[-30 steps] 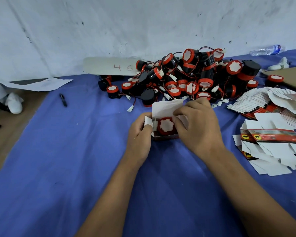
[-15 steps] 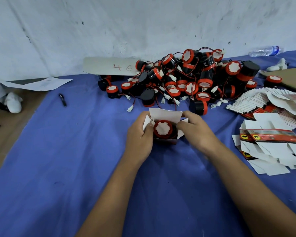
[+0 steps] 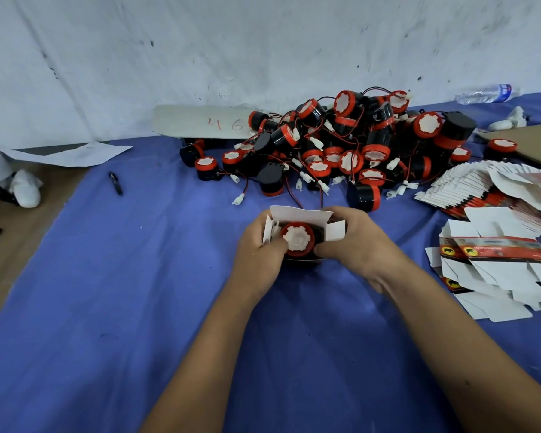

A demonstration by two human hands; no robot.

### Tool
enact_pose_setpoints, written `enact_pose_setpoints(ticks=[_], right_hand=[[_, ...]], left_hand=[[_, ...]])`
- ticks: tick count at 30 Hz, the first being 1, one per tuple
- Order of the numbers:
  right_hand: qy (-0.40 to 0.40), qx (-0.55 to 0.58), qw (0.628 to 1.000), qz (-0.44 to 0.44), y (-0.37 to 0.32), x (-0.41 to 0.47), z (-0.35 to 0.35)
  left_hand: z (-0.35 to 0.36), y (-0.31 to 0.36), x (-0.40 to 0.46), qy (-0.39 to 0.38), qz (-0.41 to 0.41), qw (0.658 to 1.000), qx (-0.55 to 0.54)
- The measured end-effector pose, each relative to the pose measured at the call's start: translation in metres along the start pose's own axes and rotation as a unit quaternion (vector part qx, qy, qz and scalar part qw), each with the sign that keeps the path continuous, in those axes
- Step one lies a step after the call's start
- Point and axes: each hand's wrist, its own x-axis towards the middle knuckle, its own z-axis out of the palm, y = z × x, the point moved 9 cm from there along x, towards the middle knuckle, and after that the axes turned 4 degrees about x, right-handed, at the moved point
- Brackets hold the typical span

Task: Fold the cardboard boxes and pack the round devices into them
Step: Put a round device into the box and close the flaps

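Observation:
A small white cardboard box (image 3: 297, 214) stands open on the blue cloth, its top flaps spread. A round black device with a red rim and white centre (image 3: 297, 239) sits inside it, face up. My left hand (image 3: 258, 254) grips the box's left side, thumb touching the device's rim. On the right side, my right hand (image 3: 353, 245) grips the box, fingers curled round the right flap. Behind lies a heap of round devices (image 3: 350, 145) with red wires and white plugs.
Flat unfolded boxes (image 3: 497, 264) lie in stacks at the right. A black pen (image 3: 115, 183) lies on the blue cloth (image 3: 107, 307) at the left. A plastic bottle (image 3: 484, 94) and a white board marked 46 (image 3: 200, 121) are by the wall. Brown cardboard (image 3: 531, 142) sits far right.
My right hand has come off the top of the device and moved to the box's right side. The box flaps have spread open and the device sits lower in the box.

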Motion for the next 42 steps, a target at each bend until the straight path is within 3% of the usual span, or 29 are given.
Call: enact_pose_setpoints(ticks=[7, 11, 14, 20, 23, 27, 38, 42], right_hand=[[-0.014, -0.104, 0.994, -0.009, -0.007, 0.003, 0.004], [0.059, -0.224, 0.972, -0.04, -0.018, 0.0, -0.002], [0.116, -0.25, 0.961, -0.034, -0.019, -0.003, -0.013], [0.107, -0.168, 0.979, -0.053, -0.014, -0.003, -0.011], [0.038, -0.024, 0.999, -0.022, -0.004, -0.001, 0.002], [-0.022, 0.154, 0.987, 0.041, 0.008, 0.0, 0.015], [0.031, 0.263, 0.961, 0.085, 0.019, 0.003, 0.002], [0.023, 0.289, 0.955, 0.064, 0.016, 0.004, 0.003]], left_hand=[[0.005, 0.003, -0.002, -0.073, 0.004, 0.997, -0.01], [0.001, 0.002, -0.002, -0.064, -0.016, 0.998, -0.025], [-0.001, -0.001, 0.0, -0.042, -0.032, 0.999, 0.0], [-0.004, -0.006, 0.003, 0.003, -0.054, 0.999, 0.001], [-0.014, -0.016, 0.005, 0.04, -0.096, 0.994, -0.039], [-0.018, -0.023, 0.005, 0.057, -0.139, 0.986, -0.066], [-0.002, -0.015, -0.001, 0.014, -0.164, 0.956, -0.245], [-0.001, -0.016, -0.002, 0.001, -0.175, 0.96, -0.221]])
